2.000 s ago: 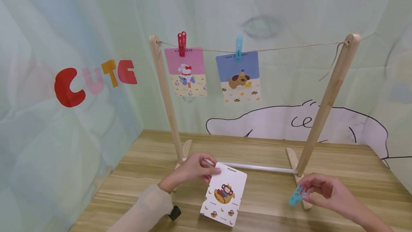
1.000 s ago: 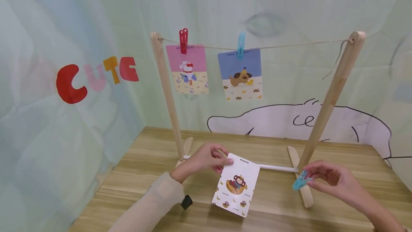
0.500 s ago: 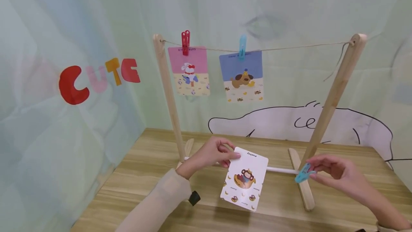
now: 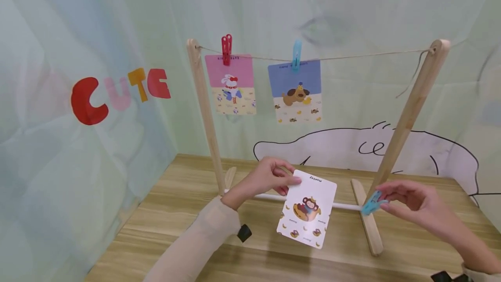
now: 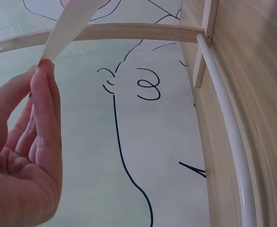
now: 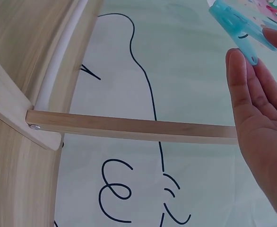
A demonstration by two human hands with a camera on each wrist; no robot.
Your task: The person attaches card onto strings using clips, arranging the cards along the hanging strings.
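My left hand pinches the upper left corner of a white card with a monkey on a banana printed on it. The card is held tilted above the table, in front of the rack's white bottom rod. In the left wrist view the card shows nearly edge-on between thumb and fingers. My right hand holds a light blue clothespin by its handles, near the foot of the right post. The right wrist view shows the clothespin between thumb and fingertips.
A string runs between two wooden posts. A red clothespin holds a pink rabbit card on it; a blue clothespin holds a dog card. The rack stands on a wooden table before a printed curtain.
My left hand has moved right and upward with the monkey card, closer to the right hand. My right hand has risen a little with the clothespin. Both hanging cards stay on the string.
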